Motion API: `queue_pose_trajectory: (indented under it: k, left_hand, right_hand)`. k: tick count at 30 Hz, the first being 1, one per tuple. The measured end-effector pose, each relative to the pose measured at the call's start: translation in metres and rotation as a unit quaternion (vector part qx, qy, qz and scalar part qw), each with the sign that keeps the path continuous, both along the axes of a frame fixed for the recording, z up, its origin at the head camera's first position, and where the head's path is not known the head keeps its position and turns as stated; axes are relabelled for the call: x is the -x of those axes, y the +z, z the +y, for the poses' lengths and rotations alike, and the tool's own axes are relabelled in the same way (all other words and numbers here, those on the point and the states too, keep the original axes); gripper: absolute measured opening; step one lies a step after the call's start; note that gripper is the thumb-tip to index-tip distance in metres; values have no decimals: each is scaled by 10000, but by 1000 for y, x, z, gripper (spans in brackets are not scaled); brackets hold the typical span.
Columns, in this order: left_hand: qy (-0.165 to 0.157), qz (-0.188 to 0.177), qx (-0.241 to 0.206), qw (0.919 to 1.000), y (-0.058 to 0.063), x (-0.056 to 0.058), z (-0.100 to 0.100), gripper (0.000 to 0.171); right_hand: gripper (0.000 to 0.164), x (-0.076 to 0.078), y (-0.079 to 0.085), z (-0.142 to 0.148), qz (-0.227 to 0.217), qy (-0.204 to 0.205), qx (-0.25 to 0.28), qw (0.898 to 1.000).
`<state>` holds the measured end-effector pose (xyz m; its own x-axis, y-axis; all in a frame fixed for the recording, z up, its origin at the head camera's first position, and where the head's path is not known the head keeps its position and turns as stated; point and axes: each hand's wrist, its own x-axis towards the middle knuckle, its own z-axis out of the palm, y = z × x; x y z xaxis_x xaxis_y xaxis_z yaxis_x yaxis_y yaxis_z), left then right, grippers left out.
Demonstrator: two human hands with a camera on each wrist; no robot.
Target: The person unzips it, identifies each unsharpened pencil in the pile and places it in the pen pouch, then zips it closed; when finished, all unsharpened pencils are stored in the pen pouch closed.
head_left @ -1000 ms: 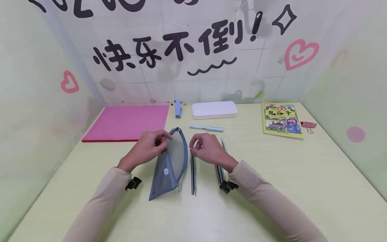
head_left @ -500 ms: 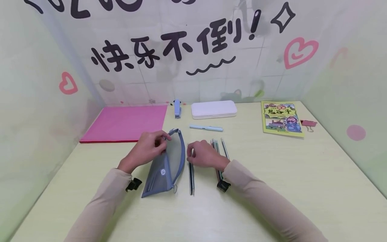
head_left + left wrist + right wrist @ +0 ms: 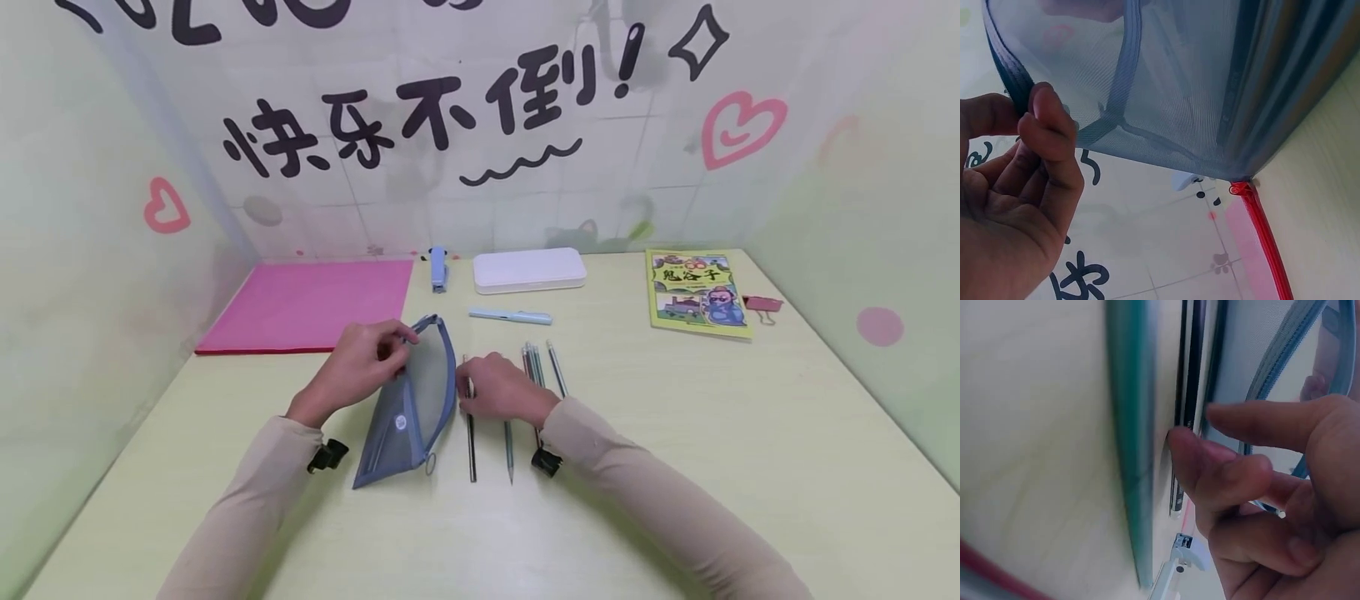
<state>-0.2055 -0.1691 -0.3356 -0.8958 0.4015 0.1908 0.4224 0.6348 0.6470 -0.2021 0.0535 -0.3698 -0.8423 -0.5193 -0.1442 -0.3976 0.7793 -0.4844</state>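
Note:
A blue-grey mesh pencil case (image 3: 382,442) stands tilted with its zipped mouth apart, dark sticks visible through its side in the left wrist view. My left hand (image 3: 357,367) pinches the rim of its mouth between thumb and fingers. My right hand (image 3: 498,387) is low over the table beside the case. In the right wrist view, its thumb and forefinger are at either side of a dark striped pencil (image 3: 1192,369), with a gap between the fingertips. A green pencil (image 3: 510,454) lies under the right palm. Several more pencils (image 3: 534,362) lie partly hidden beneath the right wrist.
A pink folder (image 3: 315,304) lies at the back left. Along the back are a blue stapler (image 3: 438,271), a white case (image 3: 529,271) and a light blue pen (image 3: 510,316). A comic-style book (image 3: 697,296) and a red binder clip (image 3: 763,305) lie at right.
The two pencils beside the case have come apart, the green one shifting right. My right hand has moved slightly left and down. My left hand keeps its grip on the rim.

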Motion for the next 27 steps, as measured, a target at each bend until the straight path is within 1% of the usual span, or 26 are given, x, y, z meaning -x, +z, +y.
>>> queue_pose_trajectory:
  k: [2, 5, 7, 11, 15, 19, 22, 25, 27]
  left_hand:
    - [6, -16, -18, 10000, 0, 0, -1, 24]
    - [6, -50, -40, 10000, 1, -1, 0, 23]
    - [5, -63, -42, 10000, 1, -1, 0, 24]
    - [-42, -96, -40, 9999, 2, -3, 3, 22]
    - [-182, -98, -57, 9998, 0, -3, 6, 21]
    - [-276, -83, -121, 9995, -5, -2, 9, 21]
    - [-320, -100, -118, 9994, -7, -2, 13, 20]
    - [-350, -108, -61, 9993, -7, -1, 18, 20]
    - [-363, -89, -23, 9993, -7, -2, 20, 20]
  right_hand:
    - [9, 0, 0, -1, -5, -30, -153, 9999]
    - [15, 0, 0, 0, 7, -182, -263, 9995]
    - [18, 0, 0, 1, 13, -307, -264, 9992]
    - [17, -1, 2, 4, 66, -530, -264, 9982]
    - [22, 2, 2, 9, -64, -691, -172, 9974]
    - [24, 6, 0, 16, -352, -802, 239, 9959]
    - [25, 8, 0, 23, -591, -983, 675, 9911]
    - [29, 10, 4, 29, -796, -1262, 1191, 9816]
    - [31, 10, 7, 31, -933, -1450, 1667, 9708]
